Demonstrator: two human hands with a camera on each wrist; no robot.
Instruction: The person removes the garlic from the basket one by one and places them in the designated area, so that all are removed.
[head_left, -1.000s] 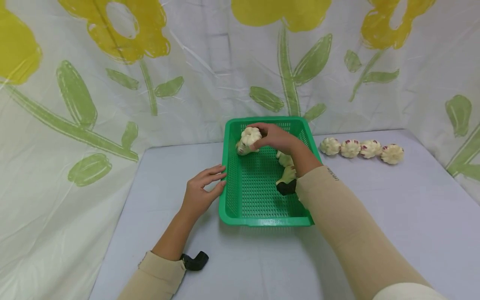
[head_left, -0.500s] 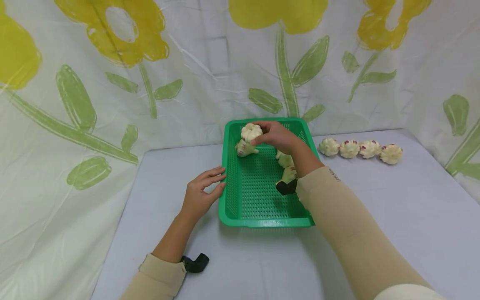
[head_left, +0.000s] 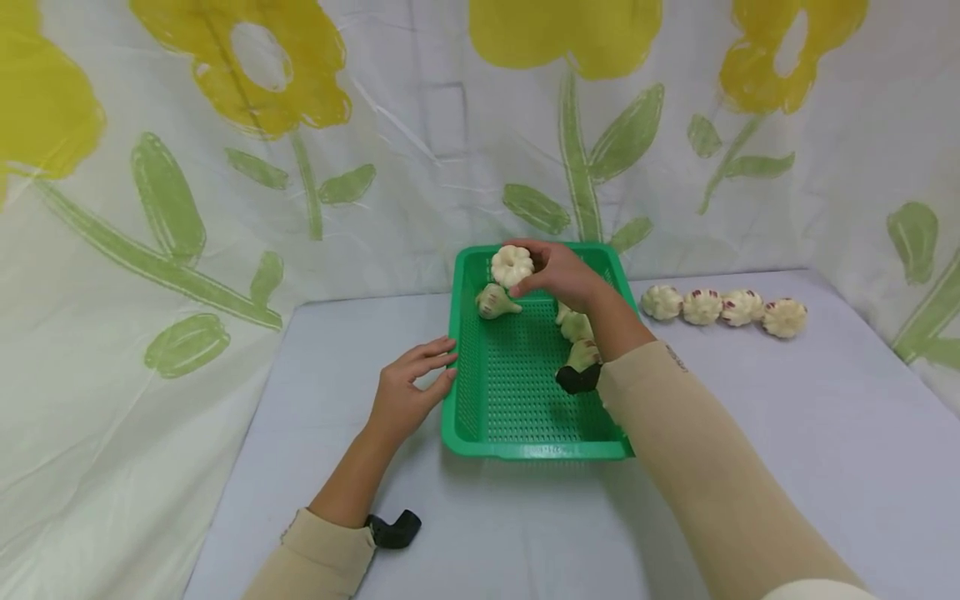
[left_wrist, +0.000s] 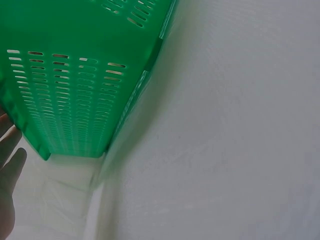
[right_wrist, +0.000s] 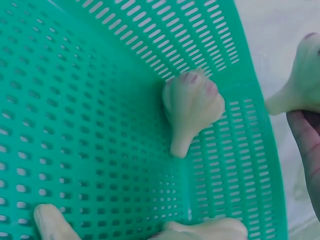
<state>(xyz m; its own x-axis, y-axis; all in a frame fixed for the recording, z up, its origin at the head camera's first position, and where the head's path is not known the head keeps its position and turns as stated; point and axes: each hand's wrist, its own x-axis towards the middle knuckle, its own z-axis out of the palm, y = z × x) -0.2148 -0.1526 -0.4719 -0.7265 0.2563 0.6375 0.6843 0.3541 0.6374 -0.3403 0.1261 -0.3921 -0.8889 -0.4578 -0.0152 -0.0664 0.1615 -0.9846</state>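
In the head view, my right hand (head_left: pixel 558 271) holds a pale garlic bulb (head_left: pixel 512 267) over the back left of a green plastic basket (head_left: pixel 540 451). Just below it, a second garlic bulb (head_left: pixel 495 302) lies inside near the left wall; the right wrist view also shows this lying bulb (right_wrist: pixel 192 107). More garlic (head_left: pixel 576 325) sits along the basket's right side, partly covered by my right arm. My left hand (head_left: pixel 405 392) touches the left rim with fairly straight fingers. In the left wrist view, those fingers (left_wrist: pixel 12 167) are beside the basket's outer wall (left_wrist: pixel 70 100).
Several garlic bulbs (head_left: pixel 702 307) stand in a row on the white table (head_left: pixel 750 417), right of the basket. Behind the table hangs a white curtain (head_left: pixel 420 208) with yellow flowers. Black devices (head_left: pixel 395 529) are worn on both wrists.
My right hand has raised its garlic bulb slightly away from the one below, which now shows more fully. The left hand stays at the rim.
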